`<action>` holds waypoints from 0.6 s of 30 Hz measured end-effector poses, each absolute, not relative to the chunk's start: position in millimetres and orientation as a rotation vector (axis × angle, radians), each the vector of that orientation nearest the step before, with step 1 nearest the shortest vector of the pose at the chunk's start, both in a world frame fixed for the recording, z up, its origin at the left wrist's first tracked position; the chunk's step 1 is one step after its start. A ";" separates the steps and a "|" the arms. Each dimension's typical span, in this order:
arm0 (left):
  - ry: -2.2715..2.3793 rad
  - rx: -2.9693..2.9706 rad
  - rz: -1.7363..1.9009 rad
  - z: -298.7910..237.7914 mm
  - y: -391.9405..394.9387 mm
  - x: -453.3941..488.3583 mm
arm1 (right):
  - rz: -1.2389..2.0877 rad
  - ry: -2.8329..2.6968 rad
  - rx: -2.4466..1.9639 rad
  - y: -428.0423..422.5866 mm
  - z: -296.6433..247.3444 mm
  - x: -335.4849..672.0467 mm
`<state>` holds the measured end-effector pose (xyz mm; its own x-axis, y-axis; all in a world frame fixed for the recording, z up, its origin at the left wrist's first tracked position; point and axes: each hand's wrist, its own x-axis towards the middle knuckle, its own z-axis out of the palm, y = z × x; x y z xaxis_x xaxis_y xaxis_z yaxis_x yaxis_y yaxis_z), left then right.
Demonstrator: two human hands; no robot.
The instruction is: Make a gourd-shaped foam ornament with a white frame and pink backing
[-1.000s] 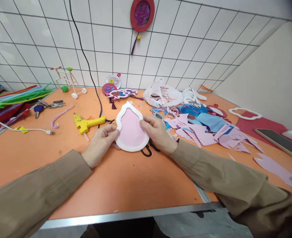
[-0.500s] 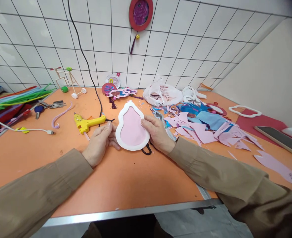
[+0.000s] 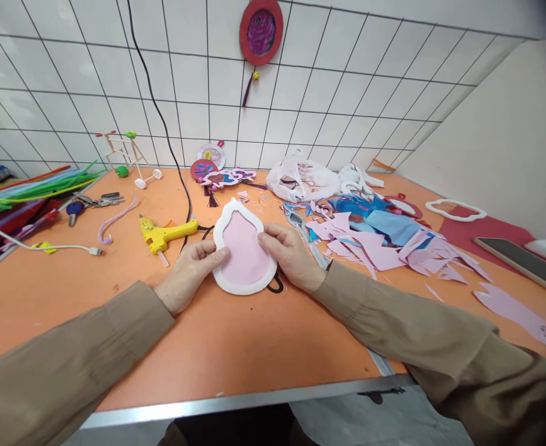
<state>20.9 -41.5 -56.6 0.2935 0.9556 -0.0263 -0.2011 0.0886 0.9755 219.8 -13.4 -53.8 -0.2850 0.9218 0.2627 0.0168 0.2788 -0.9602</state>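
Note:
Between my two hands is a gourd-shaped foam frame (image 3: pixel 246 287) with a white rim and a pale pink sheet (image 3: pixel 243 254) filling its middle. My left hand (image 3: pixel 190 272) grips its left edge, the thumb lying over the rim onto the pink. On the opposite edge, my right hand (image 3: pixel 294 253) pinches the rim with thumb and fingers, most of them hidden behind it. A black cord loop (image 3: pixel 276 284) shows behind the frame at its lower right. Just beyond my left hand lies a yellow hot glue gun (image 3: pixel 168 233).
Pink paper scraps (image 3: pixel 384 248) spread across the right side, near a phone (image 3: pixel 524 263) and another white frame (image 3: pixel 455 209). A plastic bag (image 3: pixel 303 178) sits at the back. Keys (image 3: pixel 108 199), a white cable (image 3: pixel 31 243) and pipe cleaners (image 3: pixel 41 189) lie left. A round ornament (image 3: pixel 261 32) hangs on the tiled wall.
My left hand has closed onto the frame's left edge, its thumb now on the front. The frame has shifted slightly down and left, with my right hand still holding it.

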 end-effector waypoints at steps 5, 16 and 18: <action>0.832 1.064 1.038 -54.3 -42.3 20.6 | 1.195 -1.612 -0.871 -13.8 -55.4 220.8; 0.858 1.027 0.995 -49.8 -42.2 22.4 | 1.187 -1.635 -0.865 -14.8 -57.5 221.2; 0.850 1.016 1.003 -50.2 -42.1 22.8 | 1.193 -1.634 -0.856 -14.7 -57.5 221.1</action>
<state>22.8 -42.1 -50.2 0.3172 0.9423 -0.1068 -0.2599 0.1947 0.9458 221.1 -14.7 -57.5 -0.3450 0.8998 0.2670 0.0193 0.2911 -0.9565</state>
